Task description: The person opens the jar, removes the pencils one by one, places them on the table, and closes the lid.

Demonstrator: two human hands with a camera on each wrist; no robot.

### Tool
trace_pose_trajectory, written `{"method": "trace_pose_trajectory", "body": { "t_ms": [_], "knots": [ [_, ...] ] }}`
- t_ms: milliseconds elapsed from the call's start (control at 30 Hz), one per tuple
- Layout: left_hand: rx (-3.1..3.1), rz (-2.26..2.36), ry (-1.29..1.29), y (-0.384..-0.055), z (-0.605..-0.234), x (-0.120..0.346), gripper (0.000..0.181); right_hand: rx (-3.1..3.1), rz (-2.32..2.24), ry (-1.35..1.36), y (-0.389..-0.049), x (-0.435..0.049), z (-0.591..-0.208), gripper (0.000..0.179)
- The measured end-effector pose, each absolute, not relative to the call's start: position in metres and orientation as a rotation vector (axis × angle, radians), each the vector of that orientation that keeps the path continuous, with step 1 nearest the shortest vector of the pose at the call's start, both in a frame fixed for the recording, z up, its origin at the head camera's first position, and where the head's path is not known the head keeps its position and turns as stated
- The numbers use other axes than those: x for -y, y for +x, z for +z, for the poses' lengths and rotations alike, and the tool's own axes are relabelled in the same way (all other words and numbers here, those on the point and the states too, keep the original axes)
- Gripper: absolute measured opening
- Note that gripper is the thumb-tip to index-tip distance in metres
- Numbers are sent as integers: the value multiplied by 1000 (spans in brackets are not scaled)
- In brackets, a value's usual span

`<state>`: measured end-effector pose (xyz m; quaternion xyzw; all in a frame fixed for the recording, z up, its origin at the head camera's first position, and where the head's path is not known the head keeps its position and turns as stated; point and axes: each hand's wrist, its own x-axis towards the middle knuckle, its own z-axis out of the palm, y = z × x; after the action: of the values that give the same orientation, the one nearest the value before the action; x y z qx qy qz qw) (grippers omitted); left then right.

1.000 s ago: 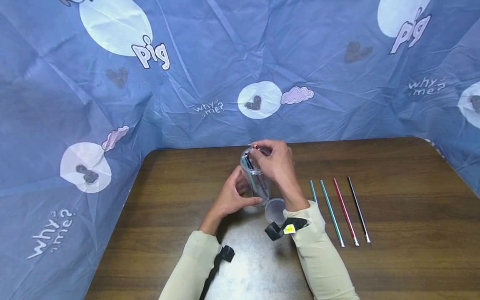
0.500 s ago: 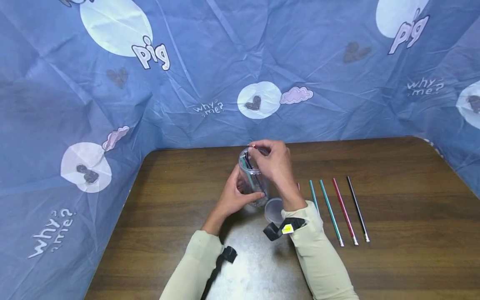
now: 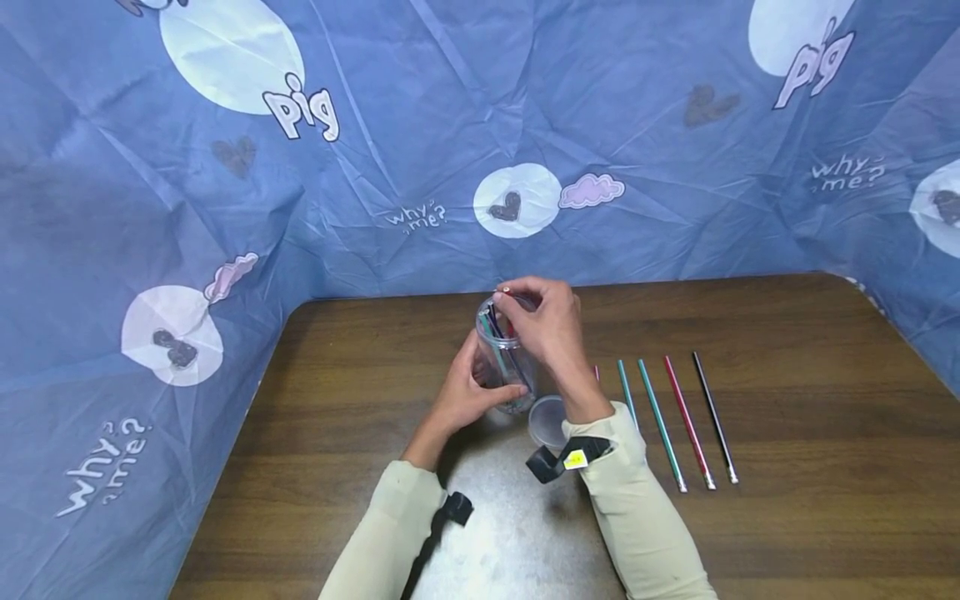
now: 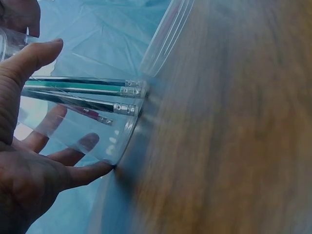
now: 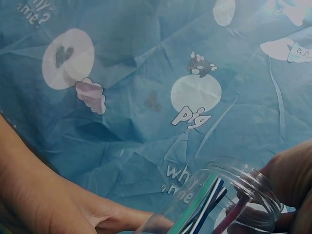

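My left hand (image 3: 468, 392) grips a clear plastic jar (image 4: 119, 141), fingers spread round its far side and thumb across the near side. In the right wrist view the jar's threaded mouth tilts up to the right. Teal (image 4: 102, 89) and dark (image 4: 92, 103) pencils stand in it, metal ferrules down at the base. At the rim my right hand (image 3: 553, 321) pinches the upper end of a red pencil (image 5: 233, 214), whose ferrule end hangs inside the jar, a little above the base. My right palm hides part of the jar's mouth.
A translucent round lid (image 3: 546, 421) lies on the wooden table (image 3: 825, 400) just right of the jar. Further right lie teal (image 3: 660, 421), red (image 3: 688, 421) and black (image 3: 715, 417) pencils; my right forearm partly covers others. A blue printed cloth (image 3: 637, 233) hangs behind the table.
The jar and both hands have shifted slightly left. My left thumb sits a little higher on the jar. More of the red pencil shows inside the mouth; the pencils on the table lie as before.
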<state>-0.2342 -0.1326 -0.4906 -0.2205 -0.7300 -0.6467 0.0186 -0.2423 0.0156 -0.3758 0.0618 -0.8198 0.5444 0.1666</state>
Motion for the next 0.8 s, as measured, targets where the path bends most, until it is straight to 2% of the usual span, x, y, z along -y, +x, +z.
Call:
{"method": "trace_pose_trajectory", "body": {
  "t_ms": [333, 600, 800],
  "knots": [
    [2251, -2055, -674, -234, -490, 131, 93, 2127, 1661, 288, -243, -14, -375, 15],
    [2225, -2083, -699, -223, -465, 128, 88, 1904, 1720, 427, -243, -11, -371, 15],
    [2245, -2048, -679, -224, -471, 133, 89, 1806, 1743, 466, -240, -8, -368, 12]
  ]
}}
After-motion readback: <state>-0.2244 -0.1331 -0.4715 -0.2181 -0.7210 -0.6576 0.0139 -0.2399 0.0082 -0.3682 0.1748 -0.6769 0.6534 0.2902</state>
